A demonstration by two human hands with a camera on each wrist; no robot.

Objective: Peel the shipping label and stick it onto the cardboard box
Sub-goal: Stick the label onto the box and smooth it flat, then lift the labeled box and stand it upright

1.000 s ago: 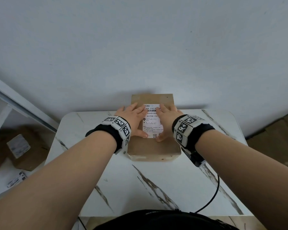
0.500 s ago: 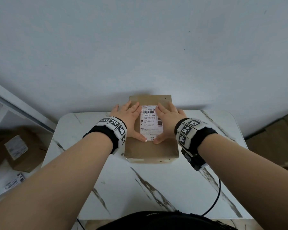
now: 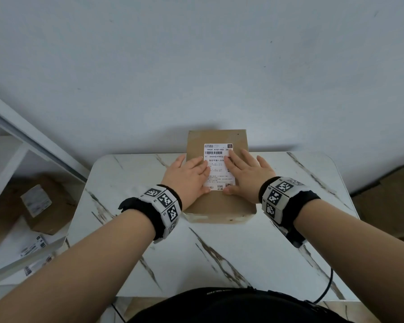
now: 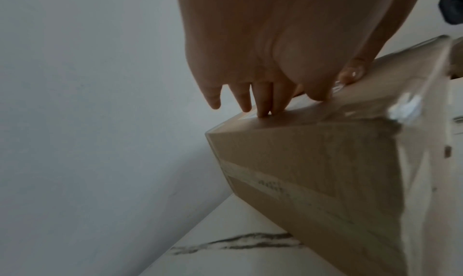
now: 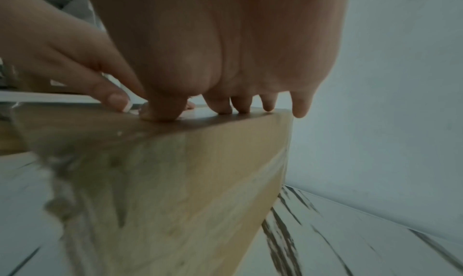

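A brown cardboard box (image 3: pixel 219 207) stands at the far middle of the marble table. A white shipping label (image 3: pixel 217 159) with barcode and print lies flat on its top. My left hand (image 3: pixel 189 177) lies flat with straight fingers on the label's left edge and the box top. My right hand (image 3: pixel 245 173) lies flat on the label's right edge. In the left wrist view the left fingertips (image 4: pixel 263 112) press the top of the box (image 4: pixel 313 171). In the right wrist view the right thumb and fingers (image 5: pixel 220 106) press the box (image 5: pixel 175 181) top.
The white marble table (image 3: pixel 219 264) has a rounded far edge against a pale wall. At the left, lower down, sit another labelled cardboard box (image 3: pixel 42 206) and loose label sheets (image 3: pixel 33 248). A black cable (image 3: pixel 324 290) hangs off the right front edge.
Both hands have slid back toward me along the label, so its upper part with the barcode now shows. The box has stayed in place.
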